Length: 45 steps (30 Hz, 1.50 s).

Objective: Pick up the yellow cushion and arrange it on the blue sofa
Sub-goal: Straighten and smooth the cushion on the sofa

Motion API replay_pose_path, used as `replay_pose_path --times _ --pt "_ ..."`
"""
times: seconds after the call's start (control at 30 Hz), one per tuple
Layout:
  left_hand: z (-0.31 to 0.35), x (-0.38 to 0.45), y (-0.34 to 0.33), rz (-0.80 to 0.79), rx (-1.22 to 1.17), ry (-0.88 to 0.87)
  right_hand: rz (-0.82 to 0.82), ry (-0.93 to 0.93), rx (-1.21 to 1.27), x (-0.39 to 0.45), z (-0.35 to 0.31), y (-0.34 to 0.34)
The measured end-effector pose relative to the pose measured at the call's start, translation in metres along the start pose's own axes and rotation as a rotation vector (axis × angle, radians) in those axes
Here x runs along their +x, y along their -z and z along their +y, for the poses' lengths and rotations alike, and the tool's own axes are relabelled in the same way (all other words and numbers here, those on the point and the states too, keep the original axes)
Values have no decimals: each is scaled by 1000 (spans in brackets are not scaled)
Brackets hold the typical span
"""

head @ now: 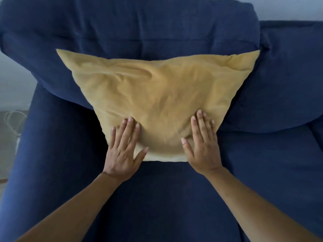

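The yellow cushion (pixel 157 95) leans against the back cushion of the blue sofa (pixel 157 198), its lower edge resting on the seat. My left hand (pixel 122 151) lies flat on the cushion's lower left corner, fingers spread. My right hand (pixel 202 145) lies flat on the lower right part, fingers apart as well. Neither hand grips the fabric; both palms press against it.
The sofa's left armrest (pixel 35 154) runs along the left side. A second blue back cushion (pixel 288 75) sits to the right. Pale floor with a white cable (pixel 12 119) shows past the armrest on the left.
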<state>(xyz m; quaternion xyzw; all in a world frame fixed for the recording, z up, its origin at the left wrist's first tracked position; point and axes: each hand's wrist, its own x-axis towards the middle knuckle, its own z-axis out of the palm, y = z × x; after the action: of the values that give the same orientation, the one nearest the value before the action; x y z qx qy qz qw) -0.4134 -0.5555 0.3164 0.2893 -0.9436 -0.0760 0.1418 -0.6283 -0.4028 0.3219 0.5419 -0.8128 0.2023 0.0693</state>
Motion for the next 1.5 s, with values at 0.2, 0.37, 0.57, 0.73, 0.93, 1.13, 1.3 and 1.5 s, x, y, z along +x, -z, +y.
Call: replay_pose_path --times 0.2,0.37,0.57,0.73,0.93,1.13,1.3,1.5 --pt "-19 57 -57 222 88 -17 207 36 -50 49 29 -67" --pt "-20 94 -79 295 173 -32 196 72 -119 88 60 -92" --pt "-18 91 -105 280 182 -52 182 78 -130 76 69 -101" --pt "-18 104 -108 245 183 -46 111 73 -146 85 71 -105" --pt "-4 59 -89 353 127 -65 210 -29 -15 27 49 -77" --pt "35 72 -50 427 -29 -494 239 -417 210 -32 19 -93" --pt "67 137 -38 260 336 -563 172 -601 356 -9 17 -124" --pt "69 149 -23 138 402 -516 158 -596 382 -5 31 -119"
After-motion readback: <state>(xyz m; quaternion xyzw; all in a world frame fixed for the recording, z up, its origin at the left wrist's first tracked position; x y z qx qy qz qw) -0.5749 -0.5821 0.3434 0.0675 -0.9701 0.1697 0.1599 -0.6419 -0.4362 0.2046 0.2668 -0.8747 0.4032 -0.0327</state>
